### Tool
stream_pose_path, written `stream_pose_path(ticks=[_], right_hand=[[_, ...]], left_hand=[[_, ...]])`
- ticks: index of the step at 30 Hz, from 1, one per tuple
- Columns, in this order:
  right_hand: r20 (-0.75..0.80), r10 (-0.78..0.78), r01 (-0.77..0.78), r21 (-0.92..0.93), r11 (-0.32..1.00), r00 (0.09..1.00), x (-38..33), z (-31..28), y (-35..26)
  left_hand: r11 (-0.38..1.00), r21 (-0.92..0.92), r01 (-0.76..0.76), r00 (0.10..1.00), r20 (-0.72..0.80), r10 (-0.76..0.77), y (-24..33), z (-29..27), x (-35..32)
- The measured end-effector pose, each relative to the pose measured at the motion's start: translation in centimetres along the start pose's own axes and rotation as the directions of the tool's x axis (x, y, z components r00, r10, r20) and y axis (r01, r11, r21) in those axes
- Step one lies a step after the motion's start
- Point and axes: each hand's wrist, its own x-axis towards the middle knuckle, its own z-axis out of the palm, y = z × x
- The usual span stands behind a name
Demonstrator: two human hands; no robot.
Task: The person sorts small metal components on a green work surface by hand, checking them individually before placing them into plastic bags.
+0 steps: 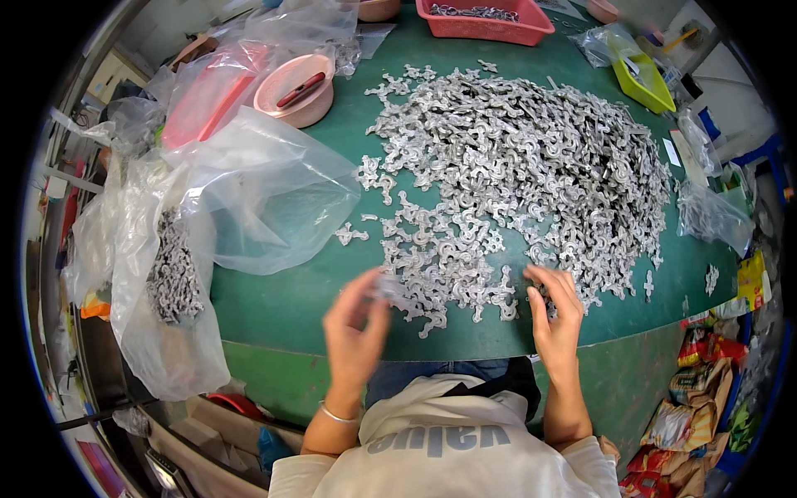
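Note:
A large heap of small silver-grey metal castings [531,141] with branching, curved shapes covers much of the green table. Looser castings [440,253] spread from it toward the near edge. My left hand [355,328] is just left of these, its thumb and fingers closed on a small grey metal casting [387,287] that is smeared by motion. My right hand [556,315] rests at the near side of the heap, fingers bent and thumb apart from them. No piece shows in it. Its fingertips are close to the castings at the heap's edge.
To the left, a clear plastic bag [249,191] holds more metal pieces. Behind it stand a pink bowl [282,87] with a red-handled tool and a pink tray [212,95]. A red tray [490,26] sits at the back, a yellow-green basket [646,85] at the far right.

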Motion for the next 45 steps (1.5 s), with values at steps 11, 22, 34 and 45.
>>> stream_pose_path(ticks=[11, 22, 34, 45], right_hand=[[0.294, -0.11, 0.208, -0.327, 0.922, 0.949, 2.3, -0.3, 2.4], [0.248, 0.351, -0.422, 0.664, 0.617, 0.903, -1.2, 0.6, -1.4], [0.339, 0.359, -0.473, 0.78, 0.408, 0.869, -1.9, 0.7, -2.1], [0.321, 0.295, -0.417, 0.833, 0.364, 0.9, -2.4, 0.6, -2.1]], left_hand=[[0.621, 0.784, -0.025, 0.899, -0.254, 0.358, -3.2, -6.9, 1.1], [0.988, -0.154, -0.024, 0.949, 0.307, 0.071, 3.1, 4.0, -1.2], [0.828, -0.444, 0.343, 0.873, 0.476, -0.106, 2.5, 4.5, -1.3], [0.818, -0.488, 0.306, 0.878, 0.477, -0.044, 3.1, 4.5, -1.4]])
